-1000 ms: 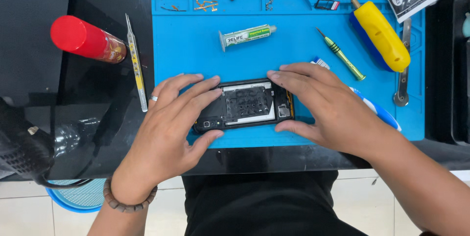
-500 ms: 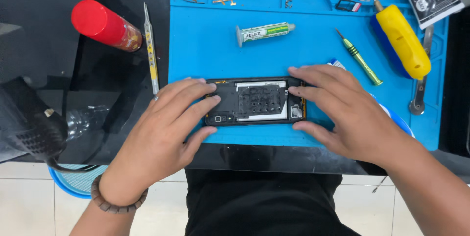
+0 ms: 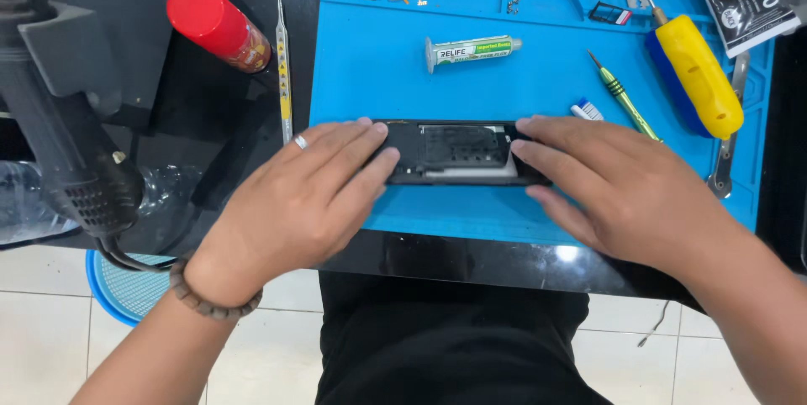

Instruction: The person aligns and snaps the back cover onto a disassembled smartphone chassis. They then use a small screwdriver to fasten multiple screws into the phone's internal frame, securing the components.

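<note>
An opened black phone (image 3: pixel 458 151) lies flat on the blue work mat (image 3: pixel 504 86), its inner frame facing up. My left hand (image 3: pixel 294 199) grips the phone's left end, fingers laid over its edge; a ring sits on one finger and a bead bracelet on the wrist. My right hand (image 3: pixel 618 191) presses down on the phone's right end, covering that part of it. Both hands rest on the mat near its front edge.
A green-labelled syringe tube (image 3: pixel 471 50), a green screwdriver (image 3: pixel 622 94) and a yellow-handled screwdriver (image 3: pixel 698 73) lie on the mat behind the phone. A red-capped can (image 3: pixel 217 23), tweezers (image 3: pixel 284 69) and a hot-air gun (image 3: pixel 71 144) sit on the black table at left.
The view has drifted so the mat sits further right in frame. Both hands have stayed on the phone's ends, which now looks tilted more edge-on than before.
</note>
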